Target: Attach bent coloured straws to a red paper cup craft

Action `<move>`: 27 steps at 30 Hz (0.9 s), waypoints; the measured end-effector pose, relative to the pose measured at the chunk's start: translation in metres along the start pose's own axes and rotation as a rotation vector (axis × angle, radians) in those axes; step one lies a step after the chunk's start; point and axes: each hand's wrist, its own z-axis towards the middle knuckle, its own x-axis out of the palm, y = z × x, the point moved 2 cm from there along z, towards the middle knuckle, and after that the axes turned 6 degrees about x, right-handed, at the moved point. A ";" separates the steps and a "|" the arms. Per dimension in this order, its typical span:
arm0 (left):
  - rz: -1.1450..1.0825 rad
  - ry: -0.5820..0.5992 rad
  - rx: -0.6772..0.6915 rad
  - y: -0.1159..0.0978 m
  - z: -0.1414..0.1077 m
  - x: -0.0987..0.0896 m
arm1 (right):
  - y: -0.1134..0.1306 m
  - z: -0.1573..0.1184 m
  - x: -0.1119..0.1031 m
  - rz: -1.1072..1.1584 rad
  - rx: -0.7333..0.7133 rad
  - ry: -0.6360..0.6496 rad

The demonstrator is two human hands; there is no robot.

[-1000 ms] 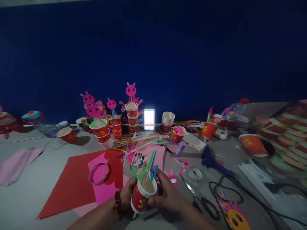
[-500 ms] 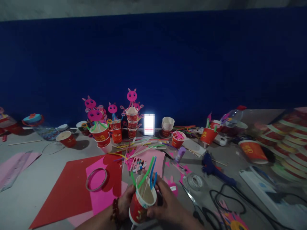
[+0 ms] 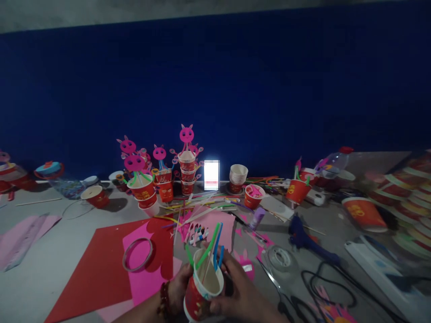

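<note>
Between my hands is a red paper cup (image 3: pixel 198 296), tilted so that I look into its pale inside. Green straws (image 3: pixel 210 246) and blue straws (image 3: pixel 218 251) stick up from its rim, and a thin pale stick leans inside. My left hand (image 3: pixel 179 287), with a beaded bracelet at the wrist, closes on the cup's left side. My right hand (image 3: pixel 237 287) wraps its right side, thumb across the front and fingers behind, partly hidden by the cup. Small dark-and-white pieces (image 3: pixel 198 235) lie on pink paper just beyond.
Red card (image 3: pixel 87 264) with a tape ring (image 3: pixel 137 255) lies left. To the right are scissors (image 3: pixel 272 278), clear tape (image 3: pixel 281 257), a blue glue gun (image 3: pixel 310 242) with its cord, and a glue stick (image 3: pixel 257 218). Cup figures with pink faces (image 3: pixel 186 134) stand at the back.
The view has shifted slightly, so most things appear a little farther right. Both hands keep their hold on the cup, which looks nearly unchanged.
</note>
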 end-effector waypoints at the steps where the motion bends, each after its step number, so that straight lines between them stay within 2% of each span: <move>1: 0.001 0.002 0.003 0.000 0.000 0.000 | 0.000 0.000 0.000 -0.001 -0.001 -0.021; 4: 0.026 0.011 0.004 0.001 0.001 -0.002 | 0.001 0.000 0.000 -0.021 -0.014 -0.058; 10: 0.025 0.039 -0.008 0.005 0.000 -0.013 | -0.003 0.002 -0.004 -0.056 -0.016 -0.020; 14: 0.027 0.068 -0.014 0.002 0.000 -0.006 | -0.006 0.001 -0.005 -0.046 0.000 -0.022; 18: 0.060 0.001 -0.018 -0.001 0.001 0.004 | -0.003 -0.001 -0.001 0.011 0.035 -0.006; 22: 0.071 -0.065 0.041 0.003 0.000 -0.005 | 0.000 -0.001 0.000 0.022 0.018 0.012; 27: 0.045 0.007 0.029 0.003 0.000 -0.009 | 0.001 0.000 -0.002 -0.019 0.017 -0.005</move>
